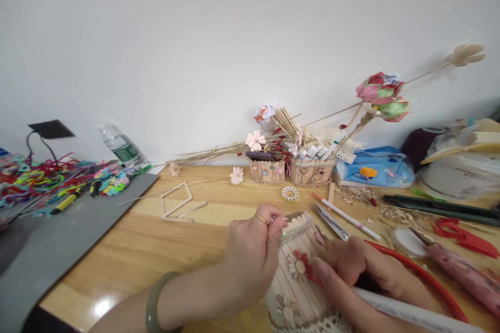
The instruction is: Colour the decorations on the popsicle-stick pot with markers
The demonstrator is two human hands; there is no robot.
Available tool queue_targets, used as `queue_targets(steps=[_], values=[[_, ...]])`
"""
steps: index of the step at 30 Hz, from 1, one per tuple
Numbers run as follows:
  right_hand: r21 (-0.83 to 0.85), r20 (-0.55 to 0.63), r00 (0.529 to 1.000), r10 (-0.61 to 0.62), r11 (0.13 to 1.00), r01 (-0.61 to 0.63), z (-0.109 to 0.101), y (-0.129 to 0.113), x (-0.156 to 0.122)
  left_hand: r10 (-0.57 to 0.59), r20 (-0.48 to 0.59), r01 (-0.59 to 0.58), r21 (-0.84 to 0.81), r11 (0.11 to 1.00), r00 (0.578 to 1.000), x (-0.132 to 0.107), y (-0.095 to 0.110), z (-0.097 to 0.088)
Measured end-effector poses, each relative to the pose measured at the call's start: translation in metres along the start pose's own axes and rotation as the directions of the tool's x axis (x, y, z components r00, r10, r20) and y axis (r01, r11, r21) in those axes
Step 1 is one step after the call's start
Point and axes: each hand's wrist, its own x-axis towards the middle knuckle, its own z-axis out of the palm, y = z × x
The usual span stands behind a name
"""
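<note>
A panel of pale craft sticks (308, 296), trimmed with glittery strip at the top and lace at the bottom, lies tilted in front of me. My left hand (253, 255) pinches its upper left edge, fingers closed. My right hand (367, 276) is closed around a white-barrelled marker (406, 307) with a red tip, partly hidden by my thumb. That tip is at a wooden-petal flower (299, 266) on the panel; some petals are red, the others bare wood. A second, plain petal flower (288, 311) is lower down on the panel.
Scissors (331, 222) and a white-and-red pen (347, 217) lie just beyond my right hand. Behind are a tape roll (290, 194) and two decorated holders (312, 171) with pens and flowers. Loose sticks (177, 203) lie left. A grey board (86, 239) bears colourful pipe cleaners.
</note>
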Motion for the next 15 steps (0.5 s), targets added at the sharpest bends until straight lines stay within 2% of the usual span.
queue_targets(steps=[4, 11, 15], values=[[-0.036, -0.027, 1.000, 0.003, 0.999, -0.004, 0.0013, 0.0002, 0.0000, 0.009, -0.003, -0.009, -0.006, 1.000, 1.000, 0.0002, -0.0003, 0.0001], [0.054, 0.010, 0.995, 0.097, 0.994, -0.097, 0.0041, 0.0028, -0.0024, 0.019, -0.004, -0.019, -0.009, 1.000, 1.000, -0.0008, -0.0001, 0.0001], [0.063, 0.009, 0.996, 0.094, 0.994, -0.094, 0.0023, 0.0007, -0.0004, 0.023, -0.007, -0.023, -0.002, 1.000, 1.000, 0.0002, 0.0009, -0.0003]])
